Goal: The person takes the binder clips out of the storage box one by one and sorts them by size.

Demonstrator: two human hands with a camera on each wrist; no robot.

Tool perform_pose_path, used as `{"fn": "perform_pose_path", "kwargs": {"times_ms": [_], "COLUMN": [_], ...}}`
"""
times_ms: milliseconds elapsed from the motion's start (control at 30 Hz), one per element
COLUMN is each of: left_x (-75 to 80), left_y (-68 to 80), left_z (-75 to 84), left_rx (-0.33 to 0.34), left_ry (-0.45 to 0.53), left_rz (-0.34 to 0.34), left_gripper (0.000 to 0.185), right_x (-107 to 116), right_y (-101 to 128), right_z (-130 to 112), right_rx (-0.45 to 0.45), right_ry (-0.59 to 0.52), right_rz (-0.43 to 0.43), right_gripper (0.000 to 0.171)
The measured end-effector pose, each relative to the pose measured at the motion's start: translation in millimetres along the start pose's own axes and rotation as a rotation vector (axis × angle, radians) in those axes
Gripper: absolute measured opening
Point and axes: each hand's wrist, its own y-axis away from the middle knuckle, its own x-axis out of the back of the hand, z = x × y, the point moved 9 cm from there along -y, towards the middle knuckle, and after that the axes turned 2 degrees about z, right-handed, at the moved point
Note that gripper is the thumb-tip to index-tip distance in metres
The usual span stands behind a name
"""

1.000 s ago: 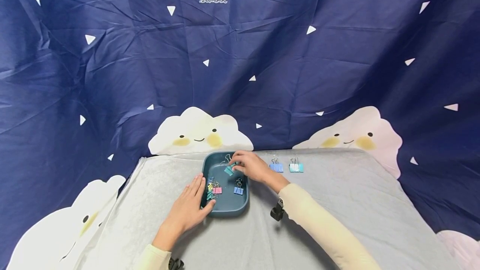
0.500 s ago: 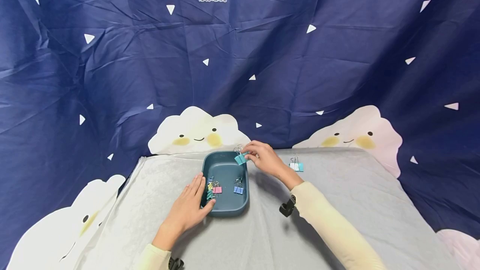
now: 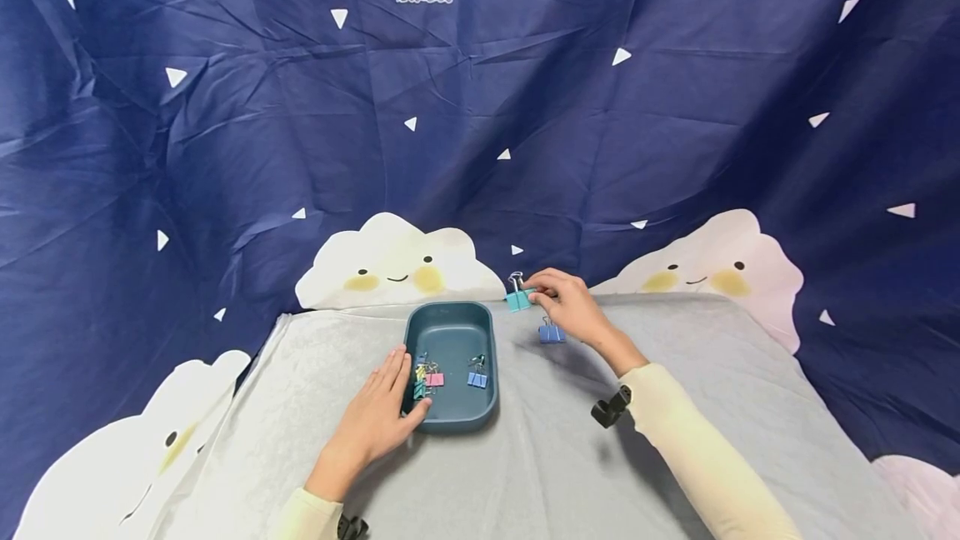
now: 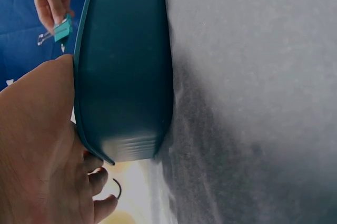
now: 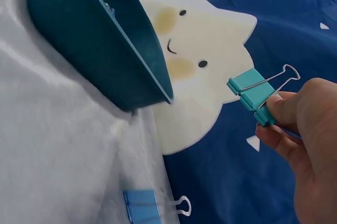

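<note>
My right hand [image 3: 564, 300] pinches a teal binder clip [image 3: 517, 298] [image 5: 253, 95] [image 4: 62, 28] in the air, just past the far right corner of the dark teal tray [image 3: 450, 319]. My left hand [image 3: 378, 415] lies flat against the tray's near left rim [image 4: 79, 103], thumb on the front edge. Inside the tray lie several clips: a pink one [image 3: 434, 378], a blue one [image 3: 477, 378] and a green and yellow cluster [image 3: 419, 383]. A blue clip [image 3: 552, 333] [image 5: 143, 205] rests on the grey cloth right under my right hand.
The grey cloth [image 3: 675, 407] covers the table, which ends at a navy backdrop [image 3: 480, 107] with white clouds hanging close behind. Black wrist camera mounts [image 3: 611, 408] show by both sleeves.
My right hand lifted the teal clip out of the tray and carried it right and back, past the tray's far corner. The left hand stayed on the tray.
</note>
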Motion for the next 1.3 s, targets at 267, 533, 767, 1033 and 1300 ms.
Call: {"fn": "perform_pose_path", "kwargs": {"times_ms": [267, 533, 767, 1033, 1300], "left_x": [2.0, 1.6, 1.0, -1.4, -2.0], "left_y": [-1.4, -0.5, 1.1, 3.2, 3.5], "left_z": [1.1, 1.2, 2.1, 2.1, 2.5], "left_rx": [0.003, -0.001, 0.003, 0.012, 0.007], "left_ry": [0.005, -0.005, -0.005, -0.006, -0.008], "left_rz": [0.001, 0.005, 0.008, 0.003, 0.014], "left_gripper": [0.088, 0.088, 0.087, 0.086, 0.088], "right_x": [28.9, 46.9, 61.1, 75.0, 91.1], "right_y": [11.7, 24.8, 36.1, 50.6, 63.1], "right_z": [16.4, 35.6, 51.3, 65.5, 80.3], "right_rx": [-0.021, -0.060, -0.081, -0.118, -0.136], "right_ry": [0.020, 0.047, 0.057, 0.076, 0.119], "right_rz": [0.037, 0.054, 0.079, 0.106, 0.124], "right_gripper": [0.018, 0.018, 0.017, 0.017, 0.019]}}
